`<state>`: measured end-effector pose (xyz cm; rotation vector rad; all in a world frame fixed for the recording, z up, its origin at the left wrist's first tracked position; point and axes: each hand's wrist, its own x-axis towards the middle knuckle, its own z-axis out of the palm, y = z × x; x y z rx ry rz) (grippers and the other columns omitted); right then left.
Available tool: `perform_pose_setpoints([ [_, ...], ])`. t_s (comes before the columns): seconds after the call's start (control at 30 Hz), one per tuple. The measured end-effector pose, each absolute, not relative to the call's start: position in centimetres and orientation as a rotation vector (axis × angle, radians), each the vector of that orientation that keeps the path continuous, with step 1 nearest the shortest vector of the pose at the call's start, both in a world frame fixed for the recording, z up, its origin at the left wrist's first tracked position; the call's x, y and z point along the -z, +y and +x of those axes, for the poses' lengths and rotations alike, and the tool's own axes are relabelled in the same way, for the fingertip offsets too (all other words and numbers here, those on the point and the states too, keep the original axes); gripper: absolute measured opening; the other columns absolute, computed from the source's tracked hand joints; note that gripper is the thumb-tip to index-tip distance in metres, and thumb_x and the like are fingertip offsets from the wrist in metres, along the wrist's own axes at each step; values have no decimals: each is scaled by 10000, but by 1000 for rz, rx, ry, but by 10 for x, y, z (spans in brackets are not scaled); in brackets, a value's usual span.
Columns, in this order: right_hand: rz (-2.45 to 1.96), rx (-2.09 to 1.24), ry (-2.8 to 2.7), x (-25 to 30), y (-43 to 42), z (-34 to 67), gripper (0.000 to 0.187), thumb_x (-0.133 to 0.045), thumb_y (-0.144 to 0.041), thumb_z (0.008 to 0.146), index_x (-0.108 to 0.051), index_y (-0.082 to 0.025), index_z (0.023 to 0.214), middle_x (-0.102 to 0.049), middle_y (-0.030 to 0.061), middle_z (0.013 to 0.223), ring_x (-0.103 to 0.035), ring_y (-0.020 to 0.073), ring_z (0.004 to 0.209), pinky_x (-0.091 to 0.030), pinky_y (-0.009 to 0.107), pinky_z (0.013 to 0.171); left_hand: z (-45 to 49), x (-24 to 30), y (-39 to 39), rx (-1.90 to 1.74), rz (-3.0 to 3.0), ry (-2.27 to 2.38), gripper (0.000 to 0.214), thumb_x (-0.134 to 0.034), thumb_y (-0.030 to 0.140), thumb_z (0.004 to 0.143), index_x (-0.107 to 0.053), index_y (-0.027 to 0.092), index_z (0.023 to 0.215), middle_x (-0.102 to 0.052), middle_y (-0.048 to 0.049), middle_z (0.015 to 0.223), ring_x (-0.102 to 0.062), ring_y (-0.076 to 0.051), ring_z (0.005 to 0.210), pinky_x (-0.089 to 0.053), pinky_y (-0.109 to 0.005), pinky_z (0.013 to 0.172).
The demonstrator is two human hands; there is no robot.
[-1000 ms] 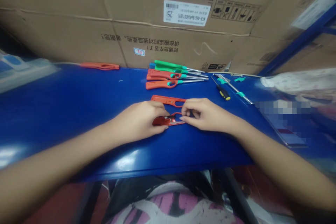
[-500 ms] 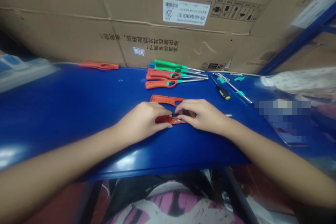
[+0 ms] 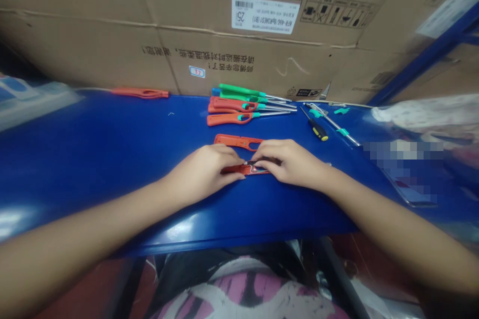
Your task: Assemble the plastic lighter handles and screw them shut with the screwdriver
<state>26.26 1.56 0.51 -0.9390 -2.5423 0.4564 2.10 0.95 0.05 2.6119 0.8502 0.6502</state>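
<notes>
An orange lighter half-shell [image 3: 247, 169] lies on the blue table with small dark and metal parts inside it. My left hand [image 3: 209, 169] grips the shell's left end between thumb and fingers. At its right part, my right hand [image 3: 280, 159] has thumb and fingers pinched over the inner parts; what exactly they hold is hidden. A second orange half-shell [image 3: 234, 140] rests just behind, open side up, with a trigger hole at its right end.
Several long-nosed lighters [image 3: 232, 118], orange and green, lie behind. A black and yellow screwdriver [image 3: 319, 132] and a metal tube [image 3: 333, 124] with teal pieces lie to the right. At the back left is an orange casing [image 3: 142, 93]; a cardboard box [image 3: 209, 10] walls the rear.
My right thumb and fingers have shifted slightly over the half-shell, showing more of its inside. My left hand keeps its hold in nearly the same place.
</notes>
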Motion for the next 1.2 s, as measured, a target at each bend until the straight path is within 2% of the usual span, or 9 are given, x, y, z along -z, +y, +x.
perform_pose_setpoints([
  [0.3,-979,-482,-2549,-4,14,260,136,-597,-144,936,-721,-182,978,-739,67,977,-678,184,900,-496,299,817,21,1,8,-647,2611,862,143,-722,220,897,-764,185,1030,-773,-54,970,-721,-201,894,-557,-316,837],
  [0.47,-1018,-476,-2499,-4,13,258,60,-651,-144,906,-705,-169,910,-735,47,868,-662,162,804,-474,271,738,21,3,8,-630,2654,849,188,-708,221,910,-777,170,1077,-762,-71,987,-711,-207,910,-560,-327,859],
  [0.63,-987,-435,-2546,-2,14,258,103,-611,-137,922,-707,-169,898,-732,58,913,-659,170,837,-475,278,755,23,1,5,-527,2712,890,179,-661,240,944,-785,174,1054,-739,-71,993,-700,-208,913,-560,-333,860],
  [0.77,-1022,-422,-2541,-2,13,256,104,-619,-128,913,-716,-167,906,-737,54,910,-655,163,823,-464,269,739,24,-1,2,-422,2754,997,215,-602,272,980,-792,177,1008,-709,-69,980,-685,-214,902,-555,-322,793],
  [0.9,-1030,-446,-2499,-5,11,257,83,-673,-144,886,-728,-167,945,-733,44,903,-650,146,795,-457,247,703,22,-1,3,-417,2748,1013,188,-634,296,961,-793,202,997,-697,-50,980,-676,-197,869,-536,-289,719],
  [1.03,-1080,-393,-2503,-7,12,260,51,-691,-195,889,-729,-174,915,-722,43,914,-652,154,807,-464,257,711,21,1,4,-446,2753,982,189,-633,273,963,-788,193,1035,-704,-52,962,-675,-203,895,-537,-303,768],
  [1.2,-1135,-372,-2571,-6,13,260,112,-642,-221,936,-738,-196,884,-747,29,924,-685,170,868,-479,278,768,19,4,7,-537,2706,909,202,-674,242,937,-766,170,1101,-716,-56,950,-678,-202,896,-536,-312,813],
])
